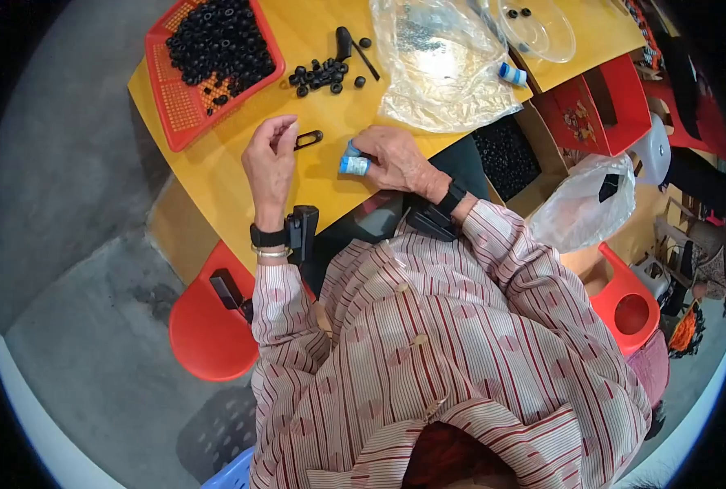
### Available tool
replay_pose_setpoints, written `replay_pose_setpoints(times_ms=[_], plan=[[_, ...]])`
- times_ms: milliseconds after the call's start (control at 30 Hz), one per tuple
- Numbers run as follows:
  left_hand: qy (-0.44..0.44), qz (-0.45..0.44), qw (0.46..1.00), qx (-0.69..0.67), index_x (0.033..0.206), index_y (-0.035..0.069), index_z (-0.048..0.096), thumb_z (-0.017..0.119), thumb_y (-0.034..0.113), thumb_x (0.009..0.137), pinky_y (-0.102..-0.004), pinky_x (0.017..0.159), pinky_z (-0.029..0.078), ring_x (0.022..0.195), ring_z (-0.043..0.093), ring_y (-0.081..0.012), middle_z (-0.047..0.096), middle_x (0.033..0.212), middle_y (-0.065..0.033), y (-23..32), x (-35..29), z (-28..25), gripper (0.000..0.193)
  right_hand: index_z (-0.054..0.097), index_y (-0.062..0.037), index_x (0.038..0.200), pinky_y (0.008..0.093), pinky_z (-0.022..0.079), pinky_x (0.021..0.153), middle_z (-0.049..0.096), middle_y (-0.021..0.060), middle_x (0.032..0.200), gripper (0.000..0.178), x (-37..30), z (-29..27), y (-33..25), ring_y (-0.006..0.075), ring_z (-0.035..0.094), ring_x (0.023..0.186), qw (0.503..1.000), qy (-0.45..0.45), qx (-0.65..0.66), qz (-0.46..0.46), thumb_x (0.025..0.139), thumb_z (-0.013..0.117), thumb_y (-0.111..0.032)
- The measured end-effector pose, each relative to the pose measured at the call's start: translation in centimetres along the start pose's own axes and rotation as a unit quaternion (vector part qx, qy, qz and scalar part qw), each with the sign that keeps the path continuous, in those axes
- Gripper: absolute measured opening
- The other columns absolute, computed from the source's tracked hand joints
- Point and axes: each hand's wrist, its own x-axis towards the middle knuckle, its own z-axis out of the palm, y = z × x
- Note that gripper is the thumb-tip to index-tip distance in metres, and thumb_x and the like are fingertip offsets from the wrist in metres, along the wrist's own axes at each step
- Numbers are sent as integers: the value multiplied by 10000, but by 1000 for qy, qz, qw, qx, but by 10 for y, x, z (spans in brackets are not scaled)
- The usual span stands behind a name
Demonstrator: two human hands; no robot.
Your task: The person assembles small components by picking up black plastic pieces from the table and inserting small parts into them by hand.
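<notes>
My left hand [270, 163] is over the yellow table with its fingers curled and the thumb tip close to them. A black oval loop [309, 139] shows beside that thumb; I cannot tell whether the hand touches it, and anything pinched is hidden. To the right, my right hand [394, 155] is closed around a small blue cylinder with a white label [355, 165]. A second blue piece [352, 148] shows by its fingers. Beyond my hands lie several loose black ring-like parts [322, 76], a black handle-shaped piece [344, 44] and a thin black rod [366, 61].
A red basket [185, 118] of black parts sits at the far left of the table [224, 183]. Clear plastic bags [440, 102] lie at the back, with another blue cylinder [512, 74] on them. A carton of black parts [534, 122] and a red box [595, 106] stand right.
</notes>
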Motion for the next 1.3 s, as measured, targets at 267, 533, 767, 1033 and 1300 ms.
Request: replay_pose_setpoints(times_ms=[267, 533, 767, 1033, 1300], plan=[[21, 94, 988, 120, 953, 36, 612, 601, 77, 809, -328, 690, 478, 749, 605, -242, 601, 829, -125, 5, 28, 3, 150, 511, -36, 711, 413, 443, 616, 524, 127, 688, 131, 11, 8, -8, 331, 553, 724, 1000, 16, 15, -8, 628, 578, -112], [11, 135, 965, 225, 1019, 56, 573, 619, 68, 786, -384, 722, 452, 826, 566, -313, 571, 877, -144, 6, 39, 16, 239, 506, -38, 707, 408, 440, 618, 512, 128, 677, 134, 11, 8, -7, 330, 552, 724, 1000, 22, 10, -11, 635, 585, -118], [3, 128, 965, 230, 982, 43, 552, 632, 61, 772, -408, 750, 443, 870, 546, -342, 563, 897, -165, 4, 42, 22, 225, 498, -41, 703, 406, 439, 625, 510, 130, 676, 150, 9, 7, -5, 328, 551, 724, 1000, 18, 6, -10, 642, 598, -134], [21, 140, 968, 207, 948, 15, 513, 617, 49, 781, -402, 766, 440, 894, 541, -336, 556, 900, -159, -5, 34, 22, 200, 513, -39, 718, 401, 445, 628, 524, 130, 691, 146, 11, 9, -7, 326, 558, 731, 999, 28, 7, -17, 655, 597, -140], [-13, 119, 991, 63, 988, 8, 532, 595, 32, 806, -307, 683, 450, 772, 548, -226, 555, 825, -104, 7, -8, 17, 194, 553, -50, 740, 409, 450, 637, 563, 135, 715, 176, 7, 12, -3, 335, 571, 741, 999, 50, 20, -3, 684, 633, -197]])
